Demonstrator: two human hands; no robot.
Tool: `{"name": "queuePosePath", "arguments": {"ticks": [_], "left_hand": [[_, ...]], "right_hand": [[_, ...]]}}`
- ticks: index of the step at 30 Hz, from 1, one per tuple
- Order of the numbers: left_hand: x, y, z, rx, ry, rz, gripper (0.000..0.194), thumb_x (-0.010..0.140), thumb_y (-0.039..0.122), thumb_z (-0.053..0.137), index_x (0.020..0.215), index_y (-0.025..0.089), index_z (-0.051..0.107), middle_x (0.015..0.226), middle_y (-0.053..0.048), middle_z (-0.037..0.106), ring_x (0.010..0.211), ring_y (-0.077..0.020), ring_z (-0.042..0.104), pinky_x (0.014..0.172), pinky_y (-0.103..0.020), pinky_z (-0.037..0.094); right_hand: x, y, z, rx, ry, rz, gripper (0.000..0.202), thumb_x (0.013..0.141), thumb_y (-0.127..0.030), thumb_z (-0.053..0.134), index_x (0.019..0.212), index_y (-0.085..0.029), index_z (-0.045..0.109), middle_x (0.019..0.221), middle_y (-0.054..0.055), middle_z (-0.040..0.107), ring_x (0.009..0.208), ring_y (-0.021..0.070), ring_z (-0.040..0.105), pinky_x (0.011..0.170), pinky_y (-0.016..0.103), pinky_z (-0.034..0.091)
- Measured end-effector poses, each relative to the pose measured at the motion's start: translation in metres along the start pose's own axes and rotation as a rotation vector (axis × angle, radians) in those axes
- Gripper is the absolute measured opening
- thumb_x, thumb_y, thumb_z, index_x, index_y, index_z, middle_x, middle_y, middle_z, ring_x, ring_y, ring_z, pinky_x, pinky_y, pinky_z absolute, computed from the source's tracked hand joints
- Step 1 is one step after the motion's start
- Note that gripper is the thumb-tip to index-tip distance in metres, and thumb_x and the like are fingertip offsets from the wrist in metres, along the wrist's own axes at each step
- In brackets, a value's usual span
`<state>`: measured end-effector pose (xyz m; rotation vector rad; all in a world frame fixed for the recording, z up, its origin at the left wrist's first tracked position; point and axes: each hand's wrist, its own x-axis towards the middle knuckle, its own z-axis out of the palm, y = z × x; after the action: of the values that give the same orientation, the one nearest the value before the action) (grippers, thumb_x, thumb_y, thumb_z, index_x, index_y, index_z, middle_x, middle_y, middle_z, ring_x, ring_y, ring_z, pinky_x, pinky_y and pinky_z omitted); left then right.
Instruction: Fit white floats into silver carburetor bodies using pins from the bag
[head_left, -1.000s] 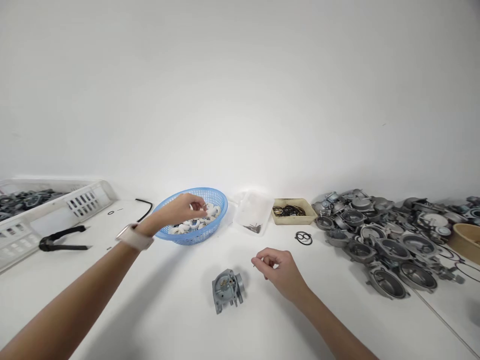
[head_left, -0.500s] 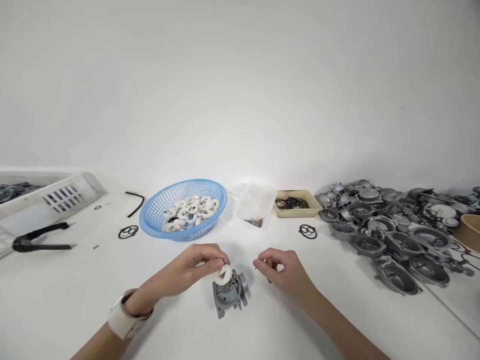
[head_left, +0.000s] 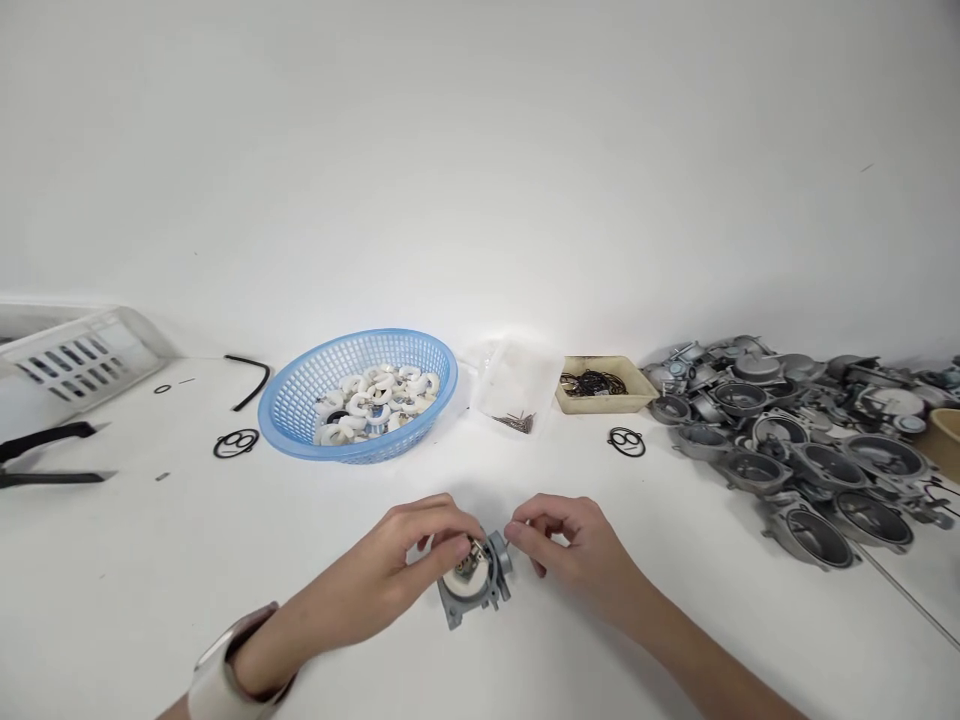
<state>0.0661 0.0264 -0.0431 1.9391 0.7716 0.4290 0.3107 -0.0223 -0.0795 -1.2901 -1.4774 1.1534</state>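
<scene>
A grey metal carburetor body [head_left: 498, 556] stands on the white table in front of me. Its opening faces up, and a white ring-shaped float [head_left: 471, 589] sits in it. Thumb and fingertips of my left hand [head_left: 424, 550] pinch the float at its metal hinge end, partly hiding it. Just right of the body, my right hand [head_left: 562, 545] is closed, with a thin metal pin [head_left: 508, 541] between thumb and forefinger. The pin's tip points at the float's hinge; whether it touches is too small to tell.
Behind my hands stand a blue basket [head_left: 279, 440] of white floats, a clear plastic bag [head_left: 525, 365] with metal pins, and a cream tray [head_left: 606, 404] of black rings. Carburetor bowls [head_left: 814, 535] pile up at right. Black gaskets [head_left: 235, 443] and a white crate [head_left: 139, 345] lie left.
My left hand has lowered the float from above the carburetor body into its opening. My right hand has brought the pin in close to the body's right side. The view has shifted slightly.
</scene>
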Motion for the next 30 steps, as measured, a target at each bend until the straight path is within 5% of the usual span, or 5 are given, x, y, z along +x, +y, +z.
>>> {"name": "queuePosePath", "arguments": {"ticks": [8, 12, 16, 23, 30], "left_hand": [[0.007, -0.010, 0.015, -0.007, 0.156, 0.029, 0.035, 0.107, 0.046, 0.051, 0.092, 0.022, 0.070, 0.084, -0.002, 0.065, 0.076, -0.0171, 0.055, 0.068, -0.031, 0.043], [0.000, -0.004, 0.012, 0.125, 0.113, 0.083, 0.018, 0.101, 0.037, 0.062, 0.116, 0.028, 0.068, 0.105, -0.003, 0.067, 0.089, -0.0183, 0.061, 0.078, -0.031, 0.048], [-0.006, 0.002, 0.005, 0.258, 0.042, 0.129, 0.053, 0.085, 0.023, 0.079, 0.133, 0.032, 0.059, 0.121, -0.001, 0.066, 0.106, -0.0215, 0.063, 0.093, -0.033, 0.051], [-0.006, 0.000, 0.006, 0.310, 0.059, 0.174, 0.029, 0.094, 0.025, 0.071, 0.122, 0.030, 0.067, 0.118, -0.002, 0.067, 0.100, -0.0195, 0.068, 0.091, -0.031, 0.055], [-0.005, -0.006, 0.008, 0.399, 0.136, 0.238, 0.033, 0.090, 0.027, 0.075, 0.122, 0.026, 0.064, 0.112, -0.005, 0.066, 0.095, -0.0214, 0.066, 0.084, -0.032, 0.056]], "right_hand": [[0.001, 0.004, 0.017, 0.183, 0.010, 0.069, 0.030, 0.090, -0.048, 0.071, 0.084, -0.018, 0.073, 0.054, -0.005, 0.051, 0.052, 0.0113, 0.049, 0.054, 0.025, 0.040], [-0.001, 0.003, 0.013, 0.155, 0.025, 0.055, 0.029, 0.091, -0.046, 0.071, 0.083, -0.019, 0.073, 0.053, -0.006, 0.050, 0.051, 0.0111, 0.049, 0.054, 0.025, 0.041], [-0.001, 0.004, 0.009, 0.131, 0.068, 0.056, 0.032, 0.090, -0.050, 0.071, 0.083, -0.019, 0.073, 0.053, -0.005, 0.049, 0.050, 0.0115, 0.049, 0.053, 0.026, 0.040], [-0.002, 0.001, 0.012, 0.101, 0.075, 0.084, 0.034, 0.089, -0.052, 0.071, 0.081, -0.019, 0.073, 0.055, -0.004, 0.050, 0.053, 0.0129, 0.050, 0.056, 0.027, 0.042], [-0.002, 0.004, 0.015, 0.074, 0.020, 0.081, 0.032, 0.090, -0.051, 0.069, 0.081, -0.020, 0.073, 0.061, -0.002, 0.054, 0.059, 0.0144, 0.052, 0.058, 0.028, 0.043]]}}
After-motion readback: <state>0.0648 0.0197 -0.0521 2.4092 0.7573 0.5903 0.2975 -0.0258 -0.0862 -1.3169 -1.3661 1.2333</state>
